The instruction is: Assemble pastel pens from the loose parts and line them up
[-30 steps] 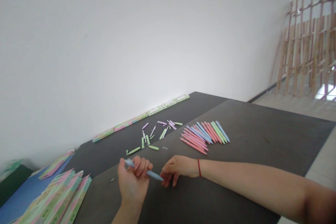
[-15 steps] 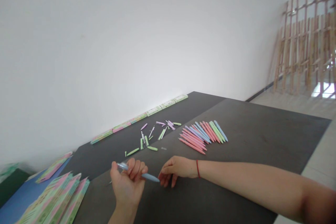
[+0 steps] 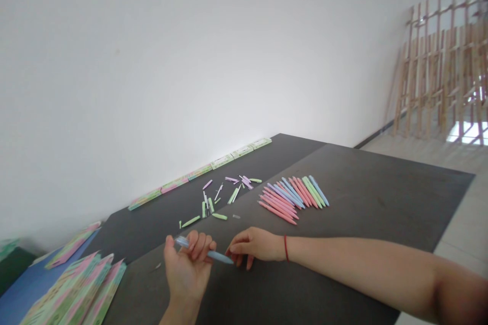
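Observation:
A light blue pen point(image 3: 223, 257) lies across my left hand point(image 3: 190, 264), whose fingers are wrapped around the barrel. Its clear end points up and left, beside my raised thumb. At the other end, the tip meets the bent fingers of my right hand point(image 3: 253, 245), which close around it from the right; the exact contact is partly hidden. Beyond my hands lie loose green pen parts point(image 3: 190, 222) and purple pen parts point(image 3: 231, 179), with thin refills among them. A row of pink pens point(image 3: 280, 208), with blue, purple and green ones, rests farther right.
Printed pen packets point(image 3: 104, 289) are stacked at the lower left on a blue surface point(image 3: 23, 289). More packets point(image 3: 175, 184) line the wall edge of the dark table point(image 3: 362, 198). A small clear piece point(image 3: 236, 217) lies beyond my hands. Wooden racks point(image 3: 438, 71) stand at the right.
My left hand and the pen sit slightly farther right in view, and my right fingers have shifted slightly left at the tip. The whole view has shifted a little.

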{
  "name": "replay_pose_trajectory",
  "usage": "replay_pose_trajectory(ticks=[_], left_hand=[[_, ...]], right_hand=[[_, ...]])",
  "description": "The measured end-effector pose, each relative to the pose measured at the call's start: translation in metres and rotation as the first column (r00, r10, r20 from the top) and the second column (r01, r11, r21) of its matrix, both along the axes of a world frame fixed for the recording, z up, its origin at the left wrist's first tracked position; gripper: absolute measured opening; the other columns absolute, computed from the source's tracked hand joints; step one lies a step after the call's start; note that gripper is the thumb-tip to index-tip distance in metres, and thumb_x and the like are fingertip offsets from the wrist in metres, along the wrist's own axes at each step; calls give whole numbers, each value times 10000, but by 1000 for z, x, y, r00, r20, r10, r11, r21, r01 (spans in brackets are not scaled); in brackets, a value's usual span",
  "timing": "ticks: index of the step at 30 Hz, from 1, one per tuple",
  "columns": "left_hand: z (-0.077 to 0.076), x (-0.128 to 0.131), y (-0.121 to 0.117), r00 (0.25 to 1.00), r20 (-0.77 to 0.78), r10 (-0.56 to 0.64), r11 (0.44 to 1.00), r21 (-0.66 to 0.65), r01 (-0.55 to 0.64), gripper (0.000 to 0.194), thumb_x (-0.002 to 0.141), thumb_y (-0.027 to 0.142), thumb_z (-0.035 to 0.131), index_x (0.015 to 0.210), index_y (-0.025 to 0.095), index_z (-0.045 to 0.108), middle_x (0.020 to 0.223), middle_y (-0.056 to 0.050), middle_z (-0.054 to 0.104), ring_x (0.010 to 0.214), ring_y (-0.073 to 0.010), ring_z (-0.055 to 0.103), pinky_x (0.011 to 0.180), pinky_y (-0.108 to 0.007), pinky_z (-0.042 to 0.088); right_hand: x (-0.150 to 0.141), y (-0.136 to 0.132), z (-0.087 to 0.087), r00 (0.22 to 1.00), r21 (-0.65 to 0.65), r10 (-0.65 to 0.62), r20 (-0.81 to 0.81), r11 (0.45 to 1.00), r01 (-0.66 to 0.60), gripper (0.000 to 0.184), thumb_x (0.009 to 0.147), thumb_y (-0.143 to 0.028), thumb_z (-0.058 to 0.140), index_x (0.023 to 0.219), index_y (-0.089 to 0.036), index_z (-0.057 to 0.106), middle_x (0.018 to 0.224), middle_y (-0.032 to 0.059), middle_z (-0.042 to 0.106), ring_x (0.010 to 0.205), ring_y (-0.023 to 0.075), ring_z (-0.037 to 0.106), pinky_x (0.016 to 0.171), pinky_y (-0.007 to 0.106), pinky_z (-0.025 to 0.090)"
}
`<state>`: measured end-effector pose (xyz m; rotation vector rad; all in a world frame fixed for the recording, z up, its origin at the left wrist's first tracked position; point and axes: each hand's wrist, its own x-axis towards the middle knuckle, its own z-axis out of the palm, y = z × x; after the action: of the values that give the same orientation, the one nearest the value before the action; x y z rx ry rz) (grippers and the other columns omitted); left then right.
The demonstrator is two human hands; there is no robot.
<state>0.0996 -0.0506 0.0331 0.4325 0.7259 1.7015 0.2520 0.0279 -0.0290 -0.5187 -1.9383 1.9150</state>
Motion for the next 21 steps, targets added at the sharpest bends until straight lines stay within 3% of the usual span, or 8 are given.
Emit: replay_pose_trajectory(ticks=[2, 4, 6, 8, 10, 13, 16, 21], left_hand=[[-8, 4, 1, 999, 3, -36, 999, -16, 36, 492, 878, 484, 340, 500, 187, 446, 443, 49, 349, 426, -102, 368, 554, -292, 468], [-17, 11, 3, 997, 19, -75, 996, -45, 76, 499, 895, 469, 307, 526, 183, 485, 484, 30, 411, 471, -116, 439, 649, -333, 500], [-26, 18, 6, 995, 10, -101, 989, -104, 102, 501, 906, 450, 284, 580, 178, 548, 563, -7, 513, 564, -147, 533, 733, -371, 504], [-35, 24, 9, 995, -24, -93, 980, -179, 88, 482, 916, 427, 277, 720, 164, 631, 735, -62, 628, 734, -184, 610, 819, -382, 486], [-45, 26, 13, 996, -69, -58, 975, -217, 42, 441, 915, 414, 299, 923, 155, 655, 981, -106, 659, 950, -207, 609, 909, -376, 444], [-60, 23, 17, 980, -199, 11, 992, -124, -37, 378, 875, 440, 414, 1099, 201, 602, 1207, -98, 590, 1182, -230, 494, 992, -389, 377], [-70, 19, 20, 932, -356, 72, 997, 2, -77, 428, 809, 509, 521, 1151, 254, 562, 1271, -87, 545, 1265, -263, 405, 996, -422, 355], [-76, 19, 21, 907, -414, 81, 997, 20, -80, 469, 779, 581, 528, 1128, 270, 559, 1287, -89, 517, 1285, -279, 368, 990, -441, 346]], right_hand=[[2, -2, 2, 997, 277, -77, 6, 958, 73, 338, 791, -443, 570, 939, -153, 659, 802, 20, 607, 685, 101, 531, 558, 187, 419], [4, -5, 4, 990, 528, -138, -2, 841, 118, 303, 770, -435, 615, 872, -154, 668, 761, -3, 591, 657, 87, 487, 560, 182, 366], [5, -7, 5, 983, 662, -181, 25, 740, 120, 271, 771, -419, 620, 815, -156, 665, 696, -23, 567, 613, 79, 455, 535, 187, 318], [5, -8, 7, 968, 712, -229, 105, 697, 88, 238, 802, -386, 583, 803, -163, 668, 648, -33, 556, 570, 75, 437, 510, 191, 287], [7, -6, 10, 941, 724, -275, 200, 688, 47, 235, 823, -361, 548, 807, -163, 673, 632, -30, 571, 550, 75, 439, 500, 188, 280], [14, 1, 20, 865, 738, -375, 333, 675, 9, 256, 825, -364, 528, 841, -159, 680, 687, -13, 629, 568, 80, 477, 499, 180, 294], [23, 11, 32, 778, 765, -472, 414, 643, -17, 280, 830, -349, 494, 840, -153, 693, 723, 11, 666, 597, 94, 519, 509, 188, 313], [39, 31, 47, 657, 798, -565, 499, 596, -94, 331, 802, -374, 498, 807, -129, 720, 762, 92, 700, 680, 173, 612, 564, 230, 381]])
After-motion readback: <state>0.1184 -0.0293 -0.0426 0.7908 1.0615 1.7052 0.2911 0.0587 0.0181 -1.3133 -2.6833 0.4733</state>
